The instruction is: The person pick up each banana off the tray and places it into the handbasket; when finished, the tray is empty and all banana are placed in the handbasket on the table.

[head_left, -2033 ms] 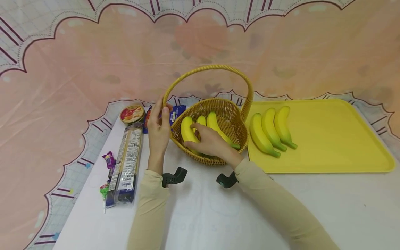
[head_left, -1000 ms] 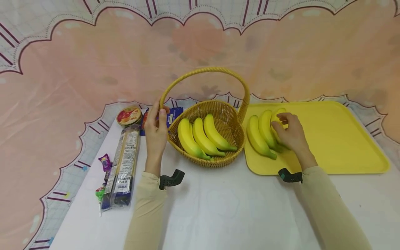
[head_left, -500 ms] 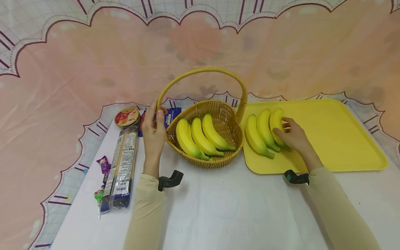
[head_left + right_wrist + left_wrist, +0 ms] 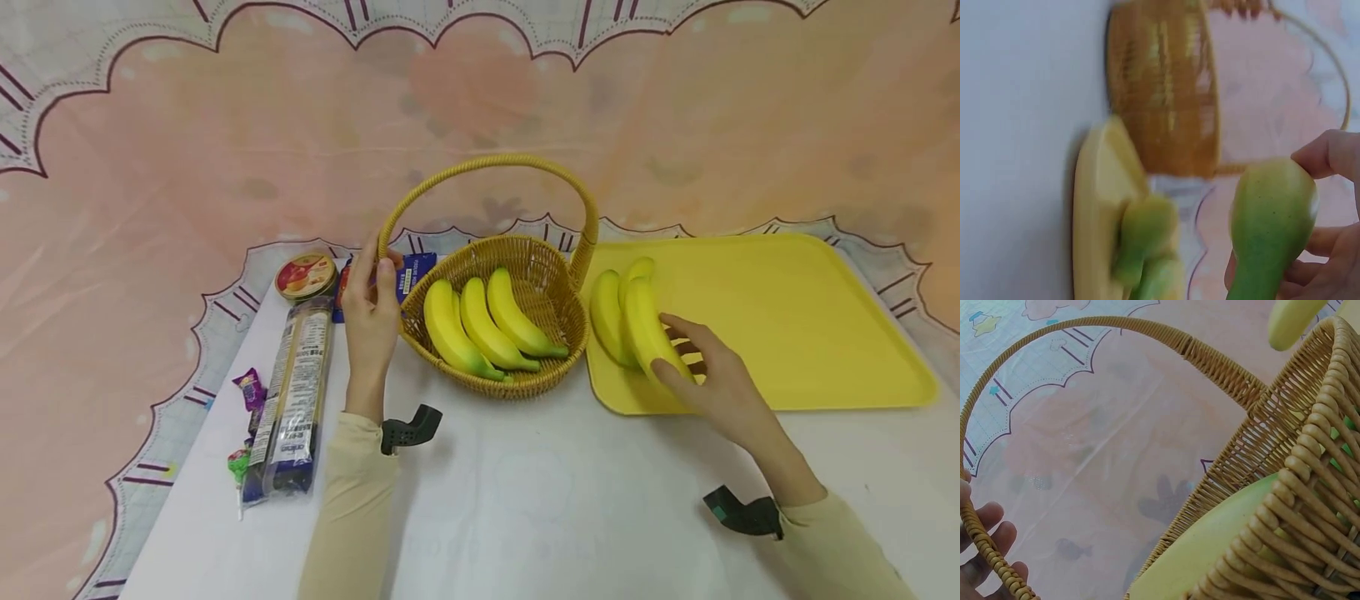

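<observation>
My left hand (image 4: 372, 312) holds the left side of the handle of a yellow wicker basket (image 4: 525, 385); in the left wrist view its fingers (image 4: 1004, 537) curl about the woven handle (image 4: 988, 547). Several bananas (image 4: 487, 329) lie side by side in the basket. At the tray's left end my right hand (image 4: 716, 375) grips a banana (image 4: 648, 325) between thumb and fingers, raised above the tray. Two more bananas (image 4: 609, 312) lie behind it on the yellow tray (image 4: 810, 333). In the right wrist view the held banana's green end (image 4: 1266, 244) points toward the camera.
Left of the basket lie a long clear packet (image 4: 292, 400), a round tin (image 4: 306, 277) and a blue packet (image 4: 415, 271). Wrapped candies (image 4: 250, 389) and a lollipop (image 4: 238, 467) sit at the table's left edge. A patterned cloth (image 4: 300, 167) hangs behind.
My right hand has gone from the basket to the tray, taken the rightmost banana and lifted it, drawing it nearer to me. My left hand stays on the handle.
</observation>
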Demonstrator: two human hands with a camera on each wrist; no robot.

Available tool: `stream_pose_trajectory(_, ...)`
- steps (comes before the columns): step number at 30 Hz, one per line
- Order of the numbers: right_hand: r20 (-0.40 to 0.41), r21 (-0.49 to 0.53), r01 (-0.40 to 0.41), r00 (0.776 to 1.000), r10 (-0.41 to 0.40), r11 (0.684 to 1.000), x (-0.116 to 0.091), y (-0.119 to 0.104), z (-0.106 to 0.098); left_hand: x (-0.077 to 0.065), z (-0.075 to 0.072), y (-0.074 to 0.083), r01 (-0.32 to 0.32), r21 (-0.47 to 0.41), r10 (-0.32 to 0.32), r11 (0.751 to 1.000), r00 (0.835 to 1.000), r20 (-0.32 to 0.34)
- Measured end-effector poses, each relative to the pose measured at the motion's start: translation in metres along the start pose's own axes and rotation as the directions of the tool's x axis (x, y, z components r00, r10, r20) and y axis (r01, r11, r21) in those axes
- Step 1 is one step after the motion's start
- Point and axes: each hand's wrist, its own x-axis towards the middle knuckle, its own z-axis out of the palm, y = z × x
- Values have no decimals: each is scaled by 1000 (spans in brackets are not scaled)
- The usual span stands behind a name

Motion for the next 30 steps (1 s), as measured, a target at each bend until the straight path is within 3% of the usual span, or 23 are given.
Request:
stream_pose_trajectory(5,22,-8,127,992,-127,992,-7,-23,18,0,-1,-1,8,-12,-8,1000,1000,2)
stream_pose_trajectory(9,51,28,185,981,-186,982,2,-40,34,1,-1,0,21,-7,-21,1000,1000,9)
stream_pose_trajectory(14,91,87,156,982,-163,984,29,-63,57,1,-1,0,11,-4,-11,1000,1000,7)
stream_pose_trajectory(20,132,77,94,986,-104,993,64,-86,80,0,0,0,7,-6,-7,1000,1000,11)
stream_pose_trajectory(26,182,36,89,979,-94,995,99,-94,106,-1,-2,1,-2,-4,2,1000,1000,9)
stream_pose_trajectory(30,242,14,76,967,-77,997,110,-98,122,-2,-4,1,7,2,-7,1000,1000,17)
